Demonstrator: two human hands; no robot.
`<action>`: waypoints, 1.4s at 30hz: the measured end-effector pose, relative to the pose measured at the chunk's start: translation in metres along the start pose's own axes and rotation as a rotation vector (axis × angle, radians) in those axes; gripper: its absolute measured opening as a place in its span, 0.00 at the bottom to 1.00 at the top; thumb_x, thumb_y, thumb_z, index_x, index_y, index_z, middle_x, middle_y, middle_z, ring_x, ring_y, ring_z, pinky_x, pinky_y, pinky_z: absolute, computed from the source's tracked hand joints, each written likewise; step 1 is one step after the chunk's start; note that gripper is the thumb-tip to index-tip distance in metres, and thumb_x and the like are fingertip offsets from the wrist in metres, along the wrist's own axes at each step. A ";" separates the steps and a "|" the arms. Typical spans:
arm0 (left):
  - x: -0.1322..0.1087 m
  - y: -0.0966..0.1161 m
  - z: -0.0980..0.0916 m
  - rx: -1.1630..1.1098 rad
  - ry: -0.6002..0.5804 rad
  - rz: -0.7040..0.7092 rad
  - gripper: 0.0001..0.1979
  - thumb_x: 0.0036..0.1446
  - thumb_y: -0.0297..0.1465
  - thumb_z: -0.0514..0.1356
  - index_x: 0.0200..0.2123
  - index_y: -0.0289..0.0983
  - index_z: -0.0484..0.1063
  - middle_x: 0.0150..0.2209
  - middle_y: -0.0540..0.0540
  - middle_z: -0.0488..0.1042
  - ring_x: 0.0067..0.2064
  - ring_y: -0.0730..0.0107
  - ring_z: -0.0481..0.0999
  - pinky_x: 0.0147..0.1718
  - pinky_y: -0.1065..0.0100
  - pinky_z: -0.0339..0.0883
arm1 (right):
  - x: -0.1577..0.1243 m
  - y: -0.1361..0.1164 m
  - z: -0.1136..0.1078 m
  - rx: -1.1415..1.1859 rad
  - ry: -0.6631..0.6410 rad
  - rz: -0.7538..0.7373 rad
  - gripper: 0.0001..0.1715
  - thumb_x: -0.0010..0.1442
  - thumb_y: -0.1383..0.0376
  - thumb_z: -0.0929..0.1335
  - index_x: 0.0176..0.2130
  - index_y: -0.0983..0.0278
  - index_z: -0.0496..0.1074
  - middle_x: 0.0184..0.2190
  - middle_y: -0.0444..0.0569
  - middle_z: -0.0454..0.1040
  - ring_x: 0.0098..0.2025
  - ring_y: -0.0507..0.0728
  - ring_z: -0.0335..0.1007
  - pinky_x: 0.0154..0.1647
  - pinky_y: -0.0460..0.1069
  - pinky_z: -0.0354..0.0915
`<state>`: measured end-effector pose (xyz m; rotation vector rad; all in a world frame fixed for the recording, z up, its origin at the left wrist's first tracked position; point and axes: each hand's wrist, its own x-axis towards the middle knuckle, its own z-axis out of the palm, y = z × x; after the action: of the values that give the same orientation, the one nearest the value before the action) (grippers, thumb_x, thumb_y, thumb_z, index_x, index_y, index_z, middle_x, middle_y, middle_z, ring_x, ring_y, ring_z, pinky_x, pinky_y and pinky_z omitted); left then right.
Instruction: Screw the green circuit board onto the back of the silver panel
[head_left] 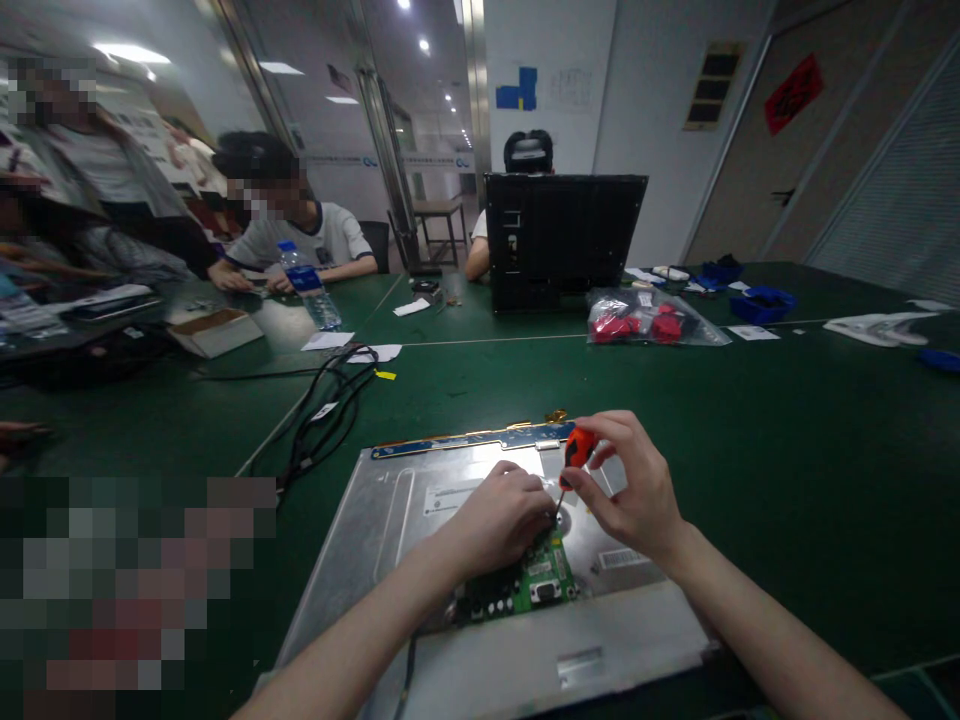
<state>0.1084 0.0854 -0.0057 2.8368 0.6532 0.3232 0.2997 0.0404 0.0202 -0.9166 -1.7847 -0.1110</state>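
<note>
My right hand (634,490) grips a small red-and-black screwdriver (577,455) by its handle, and the shaft slants down to the green circuit board (547,575). Close to the screwdriver's tip, my left hand (502,515) rests over the board with its fingers curled together. What those fingers pinch, if anything, is hidden. The board sits on the metal back of a flat display panel (435,655), which lies on the table. A narrow blue circuit strip (465,442) runs along the panel's far edge. Part of the green board is covered by my left hand.
Black cables (322,410) lie left of the panel. Farther back are a water bottle (311,290), a standing black monitor (566,240), a plastic bag with red items (652,318) and blue trays (765,303). Other people are around the green table (817,450).
</note>
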 end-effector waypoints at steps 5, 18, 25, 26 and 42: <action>0.000 0.002 -0.002 -0.013 -0.006 -0.005 0.08 0.61 0.21 0.57 0.32 0.36 0.75 0.36 0.45 0.77 0.38 0.65 0.74 0.43 0.62 0.62 | -0.001 0.003 0.001 -0.020 0.009 -0.016 0.20 0.63 0.64 0.71 0.54 0.60 0.65 0.39 0.48 0.69 0.29 0.51 0.68 0.24 0.47 0.70; 0.000 0.000 0.000 0.005 0.009 0.010 0.09 0.61 0.22 0.57 0.32 0.37 0.74 0.34 0.47 0.77 0.36 0.65 0.74 0.41 0.63 0.61 | 0.000 -0.002 0.000 -0.010 -0.004 -0.016 0.22 0.61 0.70 0.65 0.55 0.64 0.65 0.37 0.51 0.76 0.31 0.54 0.73 0.28 0.48 0.72; -0.001 0.000 -0.001 -0.008 -0.003 0.004 0.08 0.62 0.22 0.57 0.33 0.37 0.75 0.35 0.46 0.78 0.37 0.65 0.75 0.43 0.62 0.61 | -0.003 0.001 0.001 -0.020 0.035 0.036 0.18 0.61 0.64 0.72 0.49 0.62 0.66 0.33 0.47 0.77 0.28 0.53 0.75 0.27 0.47 0.72; 0.000 0.000 -0.001 -0.010 -0.005 0.004 0.08 0.62 0.22 0.57 0.33 0.37 0.75 0.35 0.46 0.78 0.37 0.65 0.75 0.43 0.62 0.61 | -0.002 0.002 0.001 -0.015 0.032 0.014 0.17 0.61 0.65 0.71 0.49 0.61 0.66 0.33 0.47 0.76 0.29 0.53 0.75 0.27 0.47 0.73; 0.000 0.001 -0.001 0.009 0.006 0.001 0.09 0.62 0.22 0.57 0.30 0.36 0.73 0.32 0.47 0.76 0.34 0.66 0.73 0.42 0.63 0.61 | 0.000 -0.001 0.000 0.028 -0.006 -0.027 0.23 0.63 0.73 0.65 0.57 0.61 0.65 0.46 0.55 0.74 0.42 0.57 0.75 0.31 0.49 0.76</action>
<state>0.1087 0.0852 -0.0043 2.8455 0.6566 0.3306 0.2987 0.0400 0.0206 -0.8740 -1.8007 -0.1002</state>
